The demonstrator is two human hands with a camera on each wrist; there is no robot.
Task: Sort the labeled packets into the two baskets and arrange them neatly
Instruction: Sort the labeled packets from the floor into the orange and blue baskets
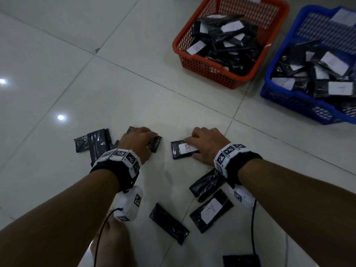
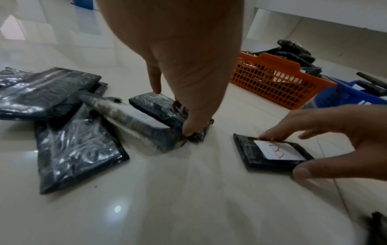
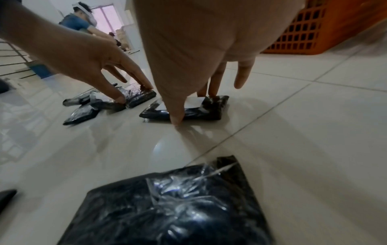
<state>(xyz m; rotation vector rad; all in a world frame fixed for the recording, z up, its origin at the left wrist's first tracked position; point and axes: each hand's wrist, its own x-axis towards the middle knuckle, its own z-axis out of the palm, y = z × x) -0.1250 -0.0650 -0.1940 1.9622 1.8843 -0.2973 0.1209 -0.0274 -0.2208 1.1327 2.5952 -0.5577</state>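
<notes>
Both hands work on a tiled floor [image 1: 134, 93]. The left hand [image 1: 137, 142] pinches a black packet [image 2: 165, 112] between thumb and fingers at the edge of a loose pile [image 1: 94, 143]. The right hand [image 1: 207, 143] grips the packet labeled B [image 1: 183, 150] lying flat on the floor. The packet labeled A [image 1: 211, 210] lies nearer the person. The orange basket [image 1: 210, 69] and the blue basket [image 1: 292, 101], both holding packets, stand well apart from the hands.
</notes>
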